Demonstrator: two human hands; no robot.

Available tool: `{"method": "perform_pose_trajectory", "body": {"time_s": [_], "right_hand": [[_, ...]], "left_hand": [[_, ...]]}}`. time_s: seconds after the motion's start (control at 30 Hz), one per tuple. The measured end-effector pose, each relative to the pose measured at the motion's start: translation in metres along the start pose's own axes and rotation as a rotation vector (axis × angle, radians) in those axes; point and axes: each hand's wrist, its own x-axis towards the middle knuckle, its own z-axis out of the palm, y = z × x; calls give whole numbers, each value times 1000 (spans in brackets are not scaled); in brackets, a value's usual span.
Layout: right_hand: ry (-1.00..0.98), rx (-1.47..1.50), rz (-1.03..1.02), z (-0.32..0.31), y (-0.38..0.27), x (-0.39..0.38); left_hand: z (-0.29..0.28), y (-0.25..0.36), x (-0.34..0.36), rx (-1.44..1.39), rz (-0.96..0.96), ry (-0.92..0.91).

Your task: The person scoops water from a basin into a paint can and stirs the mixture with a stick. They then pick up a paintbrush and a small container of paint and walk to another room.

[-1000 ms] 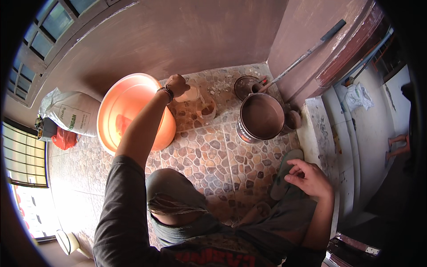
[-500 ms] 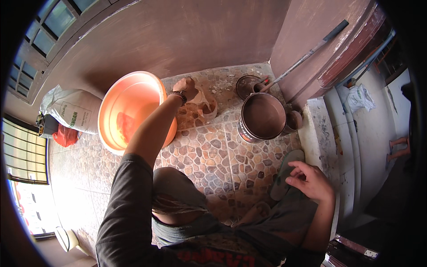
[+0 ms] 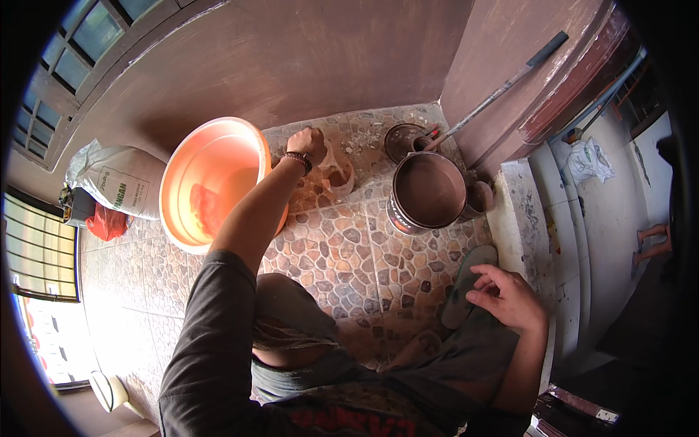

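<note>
My left hand [image 3: 307, 144], with a bracelet at the wrist, is closed in a fist beyond the right rim of the orange basin [image 3: 175, 182]. Right beside the fist, on the tiled floor, is a clear plastic container [image 3: 342, 178] with brown matter in it. My fingers hide whatever they grip. My right hand [image 3: 510, 298] hovers above my right leg, near the grey-green sandal [image 3: 470, 280]. Its fingers are loosely bent and apart, holding nothing. A bucket [image 3: 428, 191] of brown, paint-like liquid stands between the two hands, farther out.
A long-handled pole [image 3: 495, 96] leans on the right wall. Next to the bucket are a round lid [image 3: 402, 142] and a small brown pot [image 3: 478, 197]. A white sack [image 3: 127, 182] and a red bag [image 3: 108, 222] lie left of the basin. A raised ledge [image 3: 520, 204] bounds the right.
My left fist has shifted slightly to the right, nearer the clear container, and the container looks a little more upright. My right hand has stayed almost still.
</note>
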Motion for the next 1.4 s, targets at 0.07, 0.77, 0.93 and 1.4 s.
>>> {"method": "perform_pose_trajectory", "body": {"time_s": [0.07,0.77,0.93,1.4], "right_hand": [[-3,3,0,0,1,1],[-6,0,3,0,4,3],[-11,3,-1,0,4,3],[-20,11,-16,1,-2,10]], "left_hand": [[3,-1,0,6,16,10],[-10,8,-9,87,37,-3],[-12,10,-10,18,-15,-22],[-55,-15,-6,-437,-244,-133]]}}
